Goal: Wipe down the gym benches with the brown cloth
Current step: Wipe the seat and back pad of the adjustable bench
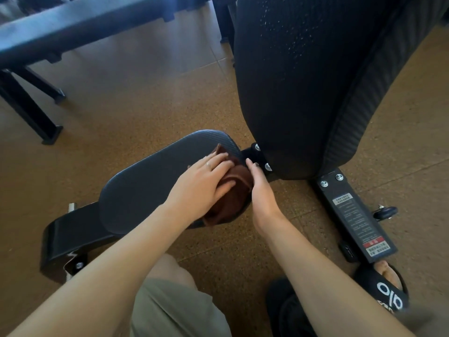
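The brown cloth point(233, 198) lies bunched on the right end of the black padded seat point(145, 188) of a gym bench. My left hand point(201, 186) presses flat on the cloth with straight fingers. My right hand point(261, 188) is beside the seat's right edge, fingers straight, touching the cloth's edge. The bench's tall black backrest point(303, 81) rises just to the right, with fine white specks on its surface.
The bench's black steel base point(357, 215) with a warning label and a small wheel point(386, 212) runs along the floor at right. Another black bench point(60, 27) stands at the upper left on the cork-like floor. My knee and sandalled foot point(386, 290) are below.
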Tool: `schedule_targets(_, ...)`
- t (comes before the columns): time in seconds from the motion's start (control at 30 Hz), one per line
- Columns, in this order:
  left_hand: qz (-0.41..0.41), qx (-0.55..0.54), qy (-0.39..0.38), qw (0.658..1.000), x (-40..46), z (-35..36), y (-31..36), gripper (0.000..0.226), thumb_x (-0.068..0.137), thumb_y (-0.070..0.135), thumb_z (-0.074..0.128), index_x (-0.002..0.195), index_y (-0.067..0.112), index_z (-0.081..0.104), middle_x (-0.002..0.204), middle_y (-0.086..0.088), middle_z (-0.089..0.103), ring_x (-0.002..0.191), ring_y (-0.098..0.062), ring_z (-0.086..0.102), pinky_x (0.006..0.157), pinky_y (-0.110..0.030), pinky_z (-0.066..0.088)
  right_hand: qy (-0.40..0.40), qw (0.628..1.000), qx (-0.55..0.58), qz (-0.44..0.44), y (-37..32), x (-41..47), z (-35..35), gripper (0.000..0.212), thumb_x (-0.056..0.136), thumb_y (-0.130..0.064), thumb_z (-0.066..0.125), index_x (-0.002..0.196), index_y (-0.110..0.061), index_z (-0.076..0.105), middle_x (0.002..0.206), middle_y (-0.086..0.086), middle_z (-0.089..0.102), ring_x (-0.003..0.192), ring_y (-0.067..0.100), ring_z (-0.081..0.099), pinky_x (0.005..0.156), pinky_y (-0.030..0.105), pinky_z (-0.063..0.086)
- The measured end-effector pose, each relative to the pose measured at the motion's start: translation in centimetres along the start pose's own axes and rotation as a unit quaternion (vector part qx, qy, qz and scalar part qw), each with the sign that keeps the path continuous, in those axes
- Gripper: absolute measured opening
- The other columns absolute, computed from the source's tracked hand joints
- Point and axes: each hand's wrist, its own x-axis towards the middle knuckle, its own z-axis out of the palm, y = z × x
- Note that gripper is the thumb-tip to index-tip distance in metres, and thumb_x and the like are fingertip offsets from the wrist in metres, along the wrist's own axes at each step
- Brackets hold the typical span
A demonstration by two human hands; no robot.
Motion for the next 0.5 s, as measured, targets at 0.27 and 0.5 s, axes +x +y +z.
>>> schedule_targets(0.27, -0.054, 0.022, 0.047, 0.997, 8.7, 0.0, 0.1, 0.04, 0.103, 0.045, 0.05, 0.132, 0.019, 0.06, 0.127, -0.003, 0.064, 0.119, -0.024, 0.06, 0.095, -0.041, 0.054, 0.025, 1.0, -0.015, 0.0, 0.2, 0.2, 0.3, 0.062, 0.102, -0.066, 0.04, 0.155, -0.034, 0.045, 0.152, -0.004, 0.053, 0.134, 0.017, 0.05, 0.113, 0.036, 0.036)
schedule_targets(0.5, 0.017, -0.005, 0.035, 0.999, 2.2, -0.5, -0.9, 0.042, 0.104, 0.047, 0.048, 0.141, 0.029, 0.057, 0.152, 0.007, 0.052, 0.142, -0.016, 0.045, 0.12, -0.034, 0.028, -0.003, 0.999, -0.046, -0.015, -0.3, -0.4, 0.2, 0.061, 0.102, -0.066, 0.039, 0.157, -0.04, 0.037, 0.156, -0.004, 0.049, 0.139, 0.019, 0.049, 0.121, 0.045, 0.034)
